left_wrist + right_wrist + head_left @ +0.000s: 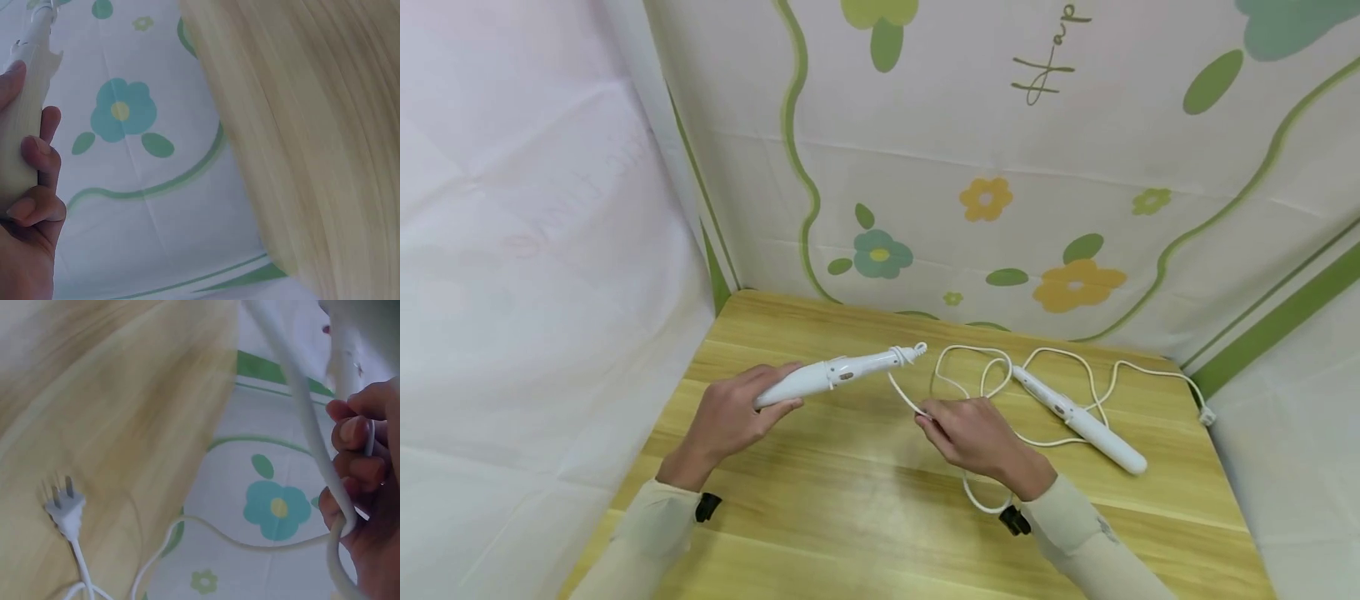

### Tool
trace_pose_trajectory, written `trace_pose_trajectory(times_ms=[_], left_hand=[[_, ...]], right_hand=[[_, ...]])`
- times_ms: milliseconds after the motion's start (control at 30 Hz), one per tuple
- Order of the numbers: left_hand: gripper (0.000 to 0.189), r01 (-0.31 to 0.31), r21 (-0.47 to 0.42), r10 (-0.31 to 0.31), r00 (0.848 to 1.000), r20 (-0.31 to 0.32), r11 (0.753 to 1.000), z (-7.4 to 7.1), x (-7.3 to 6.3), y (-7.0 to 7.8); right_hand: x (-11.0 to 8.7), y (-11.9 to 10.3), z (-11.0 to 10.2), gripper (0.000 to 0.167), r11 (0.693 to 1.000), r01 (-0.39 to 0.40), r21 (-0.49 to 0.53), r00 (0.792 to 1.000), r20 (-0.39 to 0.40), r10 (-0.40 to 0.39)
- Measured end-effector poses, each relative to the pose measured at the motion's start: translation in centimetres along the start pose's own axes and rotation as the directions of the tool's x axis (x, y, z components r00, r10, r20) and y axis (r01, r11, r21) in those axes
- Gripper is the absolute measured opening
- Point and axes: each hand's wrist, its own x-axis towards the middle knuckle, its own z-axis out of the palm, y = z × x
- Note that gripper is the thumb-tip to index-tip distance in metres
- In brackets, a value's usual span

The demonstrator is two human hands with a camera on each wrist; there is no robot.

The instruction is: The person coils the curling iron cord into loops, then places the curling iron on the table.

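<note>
The left hand [730, 417] grips a white hair iron [820, 377] by its thick end, fingers curled round the body, holding it above the wooden table [820, 517]. The right hand [981, 437] pinches a white cord [904, 395], which runs up to the iron's narrow end, where a turn of it loops around the body. Part of the cord is hidden inside the right fist.

A second white hair iron [1086, 421] lies on the table to the right of that hand, its narrow end towards the back, with loops of cord about it. A plug [1207, 416] sits by the table's right edge. The right wrist view shows a two-pronged plug over the wood; it may be the same one, but I cannot tell.

The left wrist view cuts off the held iron at the top, and the right wrist view blurs whatever is behind the fingers. Behind the table hangs a flowered cloth [925, 150], its lettering cropped after "Hap".
</note>
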Motion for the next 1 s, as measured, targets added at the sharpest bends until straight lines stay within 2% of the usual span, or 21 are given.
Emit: trace_pose_trajectory(times_ms=[167,300,367,500,600,667,767,833,1000], left_hand=[[0.055,-0.033,0.055,0.031,0.999,0.024,0.998,-0.1,-0.4,-0.5],[0.059,-0.069,0.052,0.064,0.993,0.101,0.996,-0.1,-0.6,-0.5],[0.058,-0.085,0.017,0.080,0.982,0.171,0.996,-0.2,-0.7,-0.4],[0.055,-0.073,-0.090,0.098,0.947,0.305,0.993,-0.6,-0.8,0.2],[0.053,-0.034,-0.177,0.097,0.928,0.359,0.984,-1.0,-0.7,0.8],[0.053,-0.007,-0.233,0.096,0.922,0.374,0.972,-1.1,-0.6,1.1],[0.051,0.052,-0.322,0.083,0.917,0.390,0.945,-1.1,-0.6,1.4],[0.050,0.106,-0.387,0.065,0.913,0.403,0.916,-1.0,-0.6,1.4],[0.049,0.251,-0.537,-0.008,0.911,0.413,0.806,-0.4,-0.9,1.4]], right_hand=[[-0.1,0.6,-1.1,0.015,1.000,0.025,0.013,1.000,-0.013,-0.025],[0.3,1.1,-1.8,0.013,0.997,0.079,0.026,0.997,-0.018,-0.079],[0.5,1.3,-2.1,0.018,0.995,0.099,0.020,0.994,-0.042,-0.098],[1.0,1.7,-2.3,0.034,0.993,0.118,0.006,0.990,-0.078,-0.117],[1.1,2.0,-2.1,0.038,0.993,0.116,0.013,0.990,-0.082,-0.115],[1.1,2.2,-1.9,0.040,0.994,0.105,0.021,0.991,-0.082,-0.103],[0.9,2.5,-1.5,0.043,0.996,0.087,0.035,0.993,-0.076,-0.084],[0.7,2.6,-1.3,0.042,0.996,0.085,0.040,0.994,-0.071,-0.082],[0.1,2.3,-0.6,0.033,0.990,0.094,0.105,0.993,-0.079,-0.086]])
